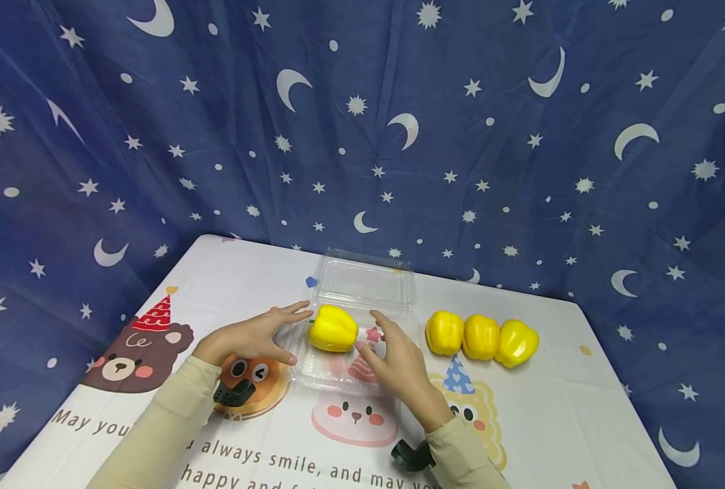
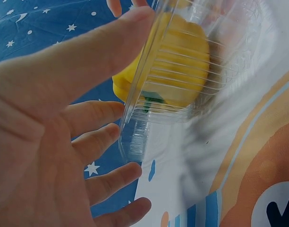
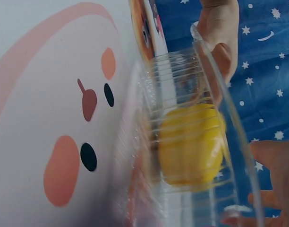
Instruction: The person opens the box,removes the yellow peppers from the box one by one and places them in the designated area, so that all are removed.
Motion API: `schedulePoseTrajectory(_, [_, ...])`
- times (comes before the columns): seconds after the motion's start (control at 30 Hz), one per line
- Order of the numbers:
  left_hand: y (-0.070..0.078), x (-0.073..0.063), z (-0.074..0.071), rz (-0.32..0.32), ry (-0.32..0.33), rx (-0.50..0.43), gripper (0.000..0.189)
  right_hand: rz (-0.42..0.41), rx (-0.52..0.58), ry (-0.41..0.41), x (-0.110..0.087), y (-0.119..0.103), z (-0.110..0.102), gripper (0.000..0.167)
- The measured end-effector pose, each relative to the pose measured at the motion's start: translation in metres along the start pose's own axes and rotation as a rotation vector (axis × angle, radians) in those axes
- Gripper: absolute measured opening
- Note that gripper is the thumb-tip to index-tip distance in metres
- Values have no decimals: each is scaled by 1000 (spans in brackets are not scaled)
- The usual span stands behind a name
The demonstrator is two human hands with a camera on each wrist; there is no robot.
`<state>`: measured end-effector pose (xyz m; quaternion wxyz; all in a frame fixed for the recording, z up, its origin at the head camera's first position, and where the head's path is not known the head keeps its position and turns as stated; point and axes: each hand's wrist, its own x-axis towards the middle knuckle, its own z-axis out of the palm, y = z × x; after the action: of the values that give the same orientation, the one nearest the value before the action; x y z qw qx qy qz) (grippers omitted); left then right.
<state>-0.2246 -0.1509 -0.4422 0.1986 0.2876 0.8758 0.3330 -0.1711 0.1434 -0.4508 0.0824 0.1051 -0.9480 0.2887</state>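
One yellow bell pepper [image 1: 333,329] with a green stem lies in the left part of a clear plastic clamshell box [image 1: 362,387], whose lid [image 1: 367,282] is folded back, away from me. My left hand [image 1: 255,334] is at the box's left side, fingers spread. In the left wrist view its thumb and fingers lie near or against the box rim [image 2: 130,101]; contact is uncertain. Over the right part of the box hovers my right hand [image 1: 399,356], fingers apart, holding nothing. Through the box wall the pepper [image 3: 191,146] shows in the right wrist view.
Three more yellow bell peppers [image 1: 481,337] stand in a row to the right of the box. The white tablecloth [image 1: 558,421] carries printed cartoon animals and lettering. A blue curtain [image 1: 362,136] with moons and stars hangs behind the table.
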Motion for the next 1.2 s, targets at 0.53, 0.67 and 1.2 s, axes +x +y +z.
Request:
schedulePoseTrajectory(0.53, [1,-1,0,2,2,4,88,-56,29,-50,8,-3,19,70])
schedulePoseTrajectory(0.67, [2,-1,0,4,4,2,87,-80,17,-71,10,-5,22,71])
schedulePoseTrajectory(1.2, [2,-2,0,17,5,-9,86,-141,55,-142,19,-13,34,77])
